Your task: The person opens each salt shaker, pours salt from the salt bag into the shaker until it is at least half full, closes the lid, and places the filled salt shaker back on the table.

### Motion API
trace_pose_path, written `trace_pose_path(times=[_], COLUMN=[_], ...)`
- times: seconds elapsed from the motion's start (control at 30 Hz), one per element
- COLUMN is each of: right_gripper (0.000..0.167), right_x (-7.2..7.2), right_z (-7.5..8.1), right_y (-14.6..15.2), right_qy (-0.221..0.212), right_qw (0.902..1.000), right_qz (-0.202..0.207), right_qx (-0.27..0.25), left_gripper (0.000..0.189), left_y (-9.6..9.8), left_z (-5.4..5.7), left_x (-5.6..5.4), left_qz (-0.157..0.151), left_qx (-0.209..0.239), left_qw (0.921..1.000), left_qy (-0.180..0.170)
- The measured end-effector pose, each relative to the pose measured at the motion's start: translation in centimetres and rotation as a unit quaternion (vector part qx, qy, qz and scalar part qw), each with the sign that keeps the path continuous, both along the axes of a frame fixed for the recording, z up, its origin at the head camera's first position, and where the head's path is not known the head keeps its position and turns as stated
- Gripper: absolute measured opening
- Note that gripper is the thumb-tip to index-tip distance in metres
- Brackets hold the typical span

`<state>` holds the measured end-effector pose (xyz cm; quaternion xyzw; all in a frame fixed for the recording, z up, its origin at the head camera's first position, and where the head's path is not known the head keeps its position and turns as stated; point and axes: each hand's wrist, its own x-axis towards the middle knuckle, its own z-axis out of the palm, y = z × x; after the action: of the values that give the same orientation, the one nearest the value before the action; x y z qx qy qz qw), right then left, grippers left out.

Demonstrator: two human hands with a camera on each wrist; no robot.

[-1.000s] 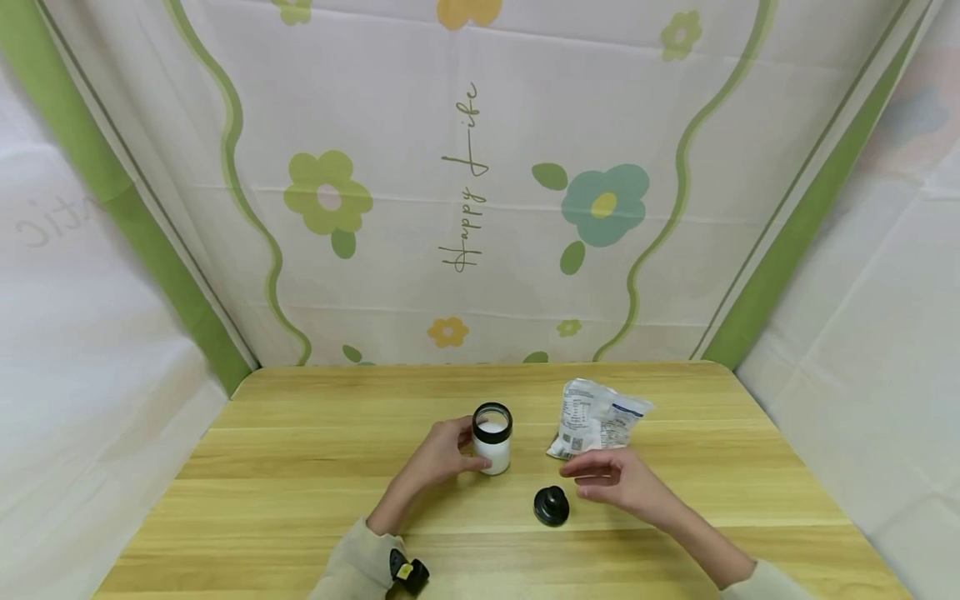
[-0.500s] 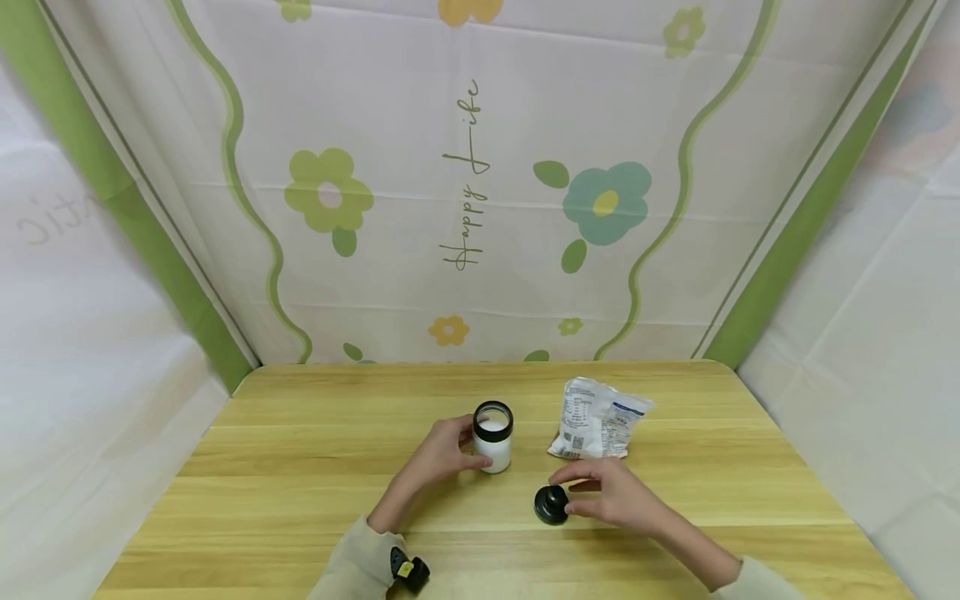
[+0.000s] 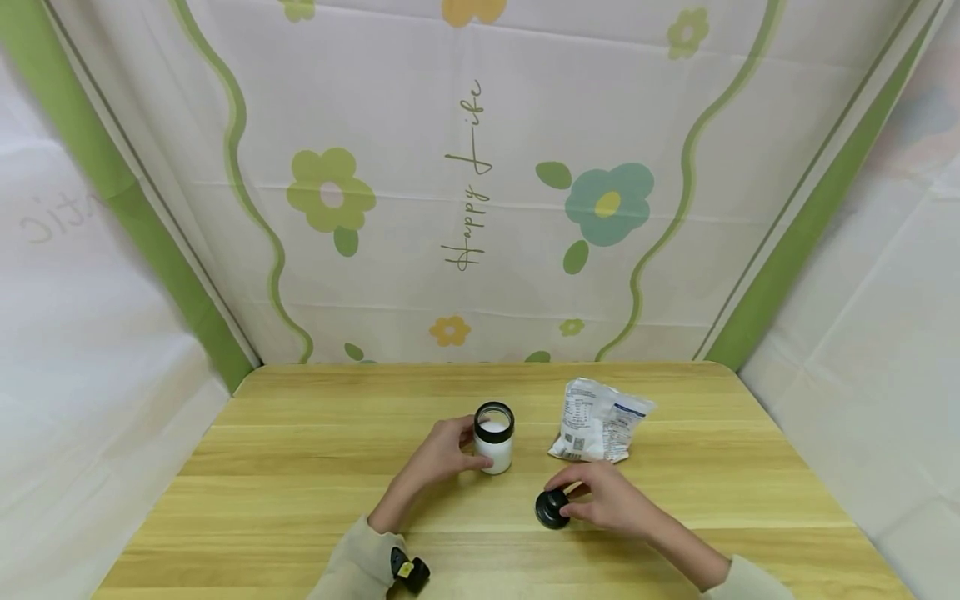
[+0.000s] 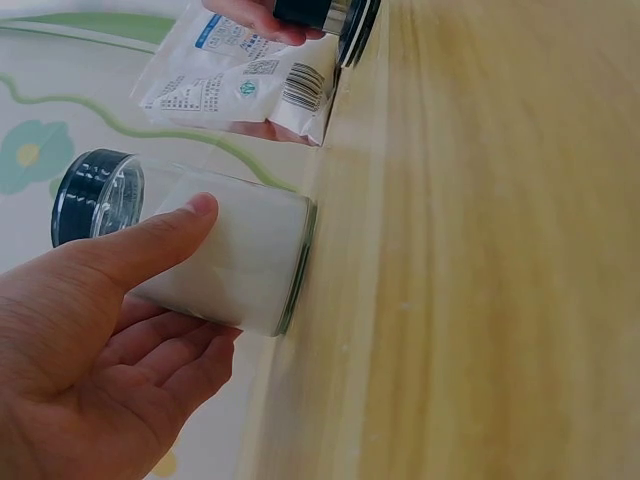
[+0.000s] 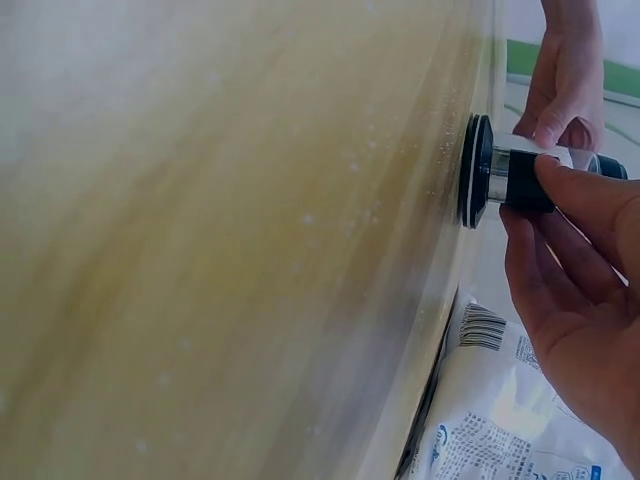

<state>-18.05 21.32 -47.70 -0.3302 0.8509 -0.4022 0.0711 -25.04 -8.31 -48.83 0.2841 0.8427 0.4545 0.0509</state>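
A clear glass jar (image 3: pixel 493 457) with a black collar stands upright on the table, filled most of the way with something white. My left hand (image 3: pixel 442 452) grips its side, thumb in front and fingers behind, as the left wrist view shows the jar (image 4: pixel 235 250) between them. To the right, my right hand (image 3: pixel 603 498) pinches the knob of a round black lid (image 3: pixel 550 510). In the right wrist view the lid (image 5: pixel 477 172) has its wide disc toward the tabletop; whether it touches the wood I cannot tell.
Behind the right hand a white printed plastic packet (image 3: pixel 596 421) stands on the wooden table (image 3: pixel 315 467). A floral curtain (image 3: pixel 405 250) hangs along the table's back edge, with white fabric at both sides.
My right hand has come left and down from beside the packet to the black lid and now pinches its knob. The left hand keeps holding the jar in place.
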Motion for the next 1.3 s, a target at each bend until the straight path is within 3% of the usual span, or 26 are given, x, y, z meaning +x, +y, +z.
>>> trace_pose_path(times=[0.27,1.3], right_gripper=[0.027,0.024], right_x=[-0.04,-0.12], right_z=[0.16,0.38], right_y=[-0.35,-0.69], right_qy=[0.004,0.002], right_qw=[0.9997,0.9996], right_qz=[0.002,0.0], right_qx=[0.024,0.029], left_gripper=[0.059,0.053], left_y=[0.03,-0.02], left_z=[-0.1,0.06], left_x=[0.05,0.02], left_qz=[0.004,0.005], left_qx=[0.002,-0.01], left_qw=[0.9999,0.9999], left_qy=[-0.015,0.005])
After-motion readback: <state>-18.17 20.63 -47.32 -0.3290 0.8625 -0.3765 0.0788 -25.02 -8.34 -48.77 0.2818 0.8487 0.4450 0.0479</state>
